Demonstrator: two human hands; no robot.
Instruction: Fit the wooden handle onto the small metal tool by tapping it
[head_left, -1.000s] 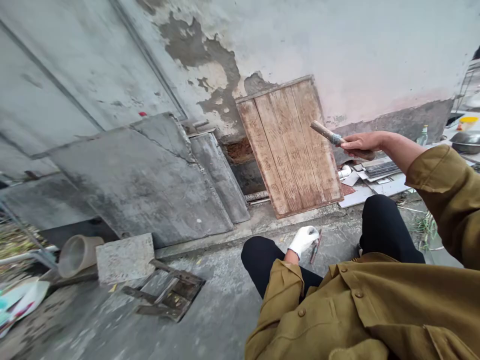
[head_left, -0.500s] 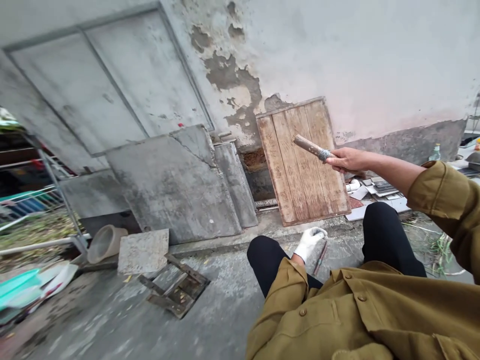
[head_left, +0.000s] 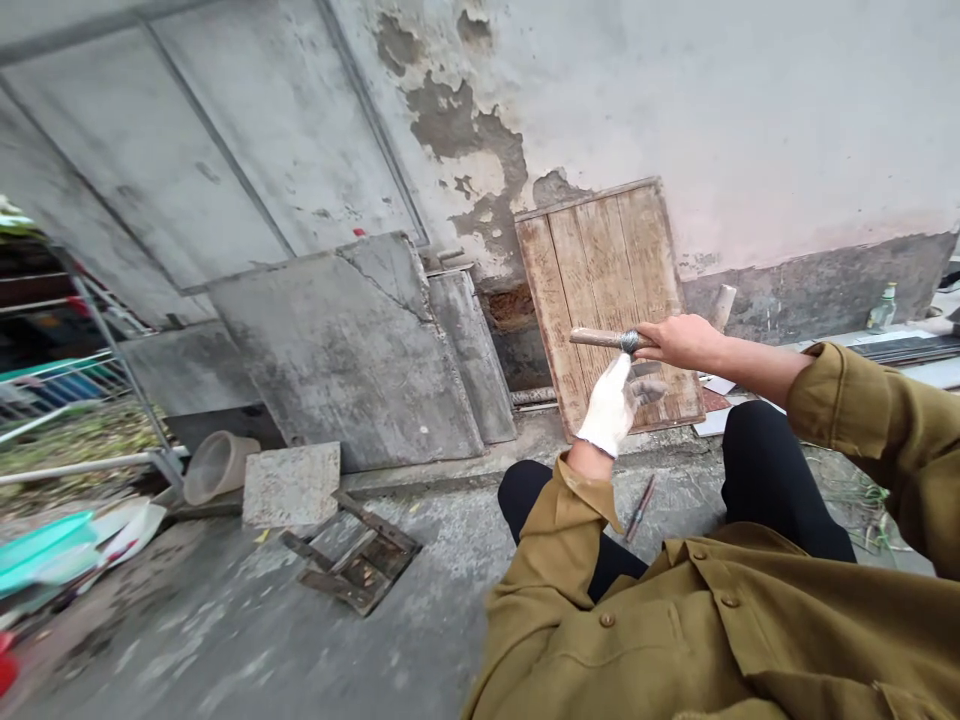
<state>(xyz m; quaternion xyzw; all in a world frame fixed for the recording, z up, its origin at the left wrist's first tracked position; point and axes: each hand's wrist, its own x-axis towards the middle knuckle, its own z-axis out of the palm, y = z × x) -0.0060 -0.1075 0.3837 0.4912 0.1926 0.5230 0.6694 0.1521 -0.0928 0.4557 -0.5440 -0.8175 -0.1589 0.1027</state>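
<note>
My bare right hand (head_left: 679, 342) is closed around a wooden stick (head_left: 595, 336) in front of my knees. Grey wire (head_left: 628, 342) is wound around the stick just beside my fingers. A pale rod end (head_left: 721, 308) shows behind my right wrist; whether it belongs to the same stick I cannot tell. My left hand (head_left: 611, 405) wears a white glove with greyish fingers. Its fingers are apart, and one fingertip reaches up to the wire, seemingly touching it. Between my feet, a slim reddish object (head_left: 640, 508) lies on the concrete.
A wooden board (head_left: 600, 260) leans on the peeling wall ahead. Grey slabs (head_left: 345, 360) lean to its left. A small wooden stool (head_left: 356, 560), a bucket (head_left: 217, 468) and a teal basin (head_left: 45, 550) are at left. A glass bottle (head_left: 882, 308) stands at right.
My left hand has risen from near the ground to the wire on the stick. My right hand has lowered slightly, and the stick has turned closer to level.
</note>
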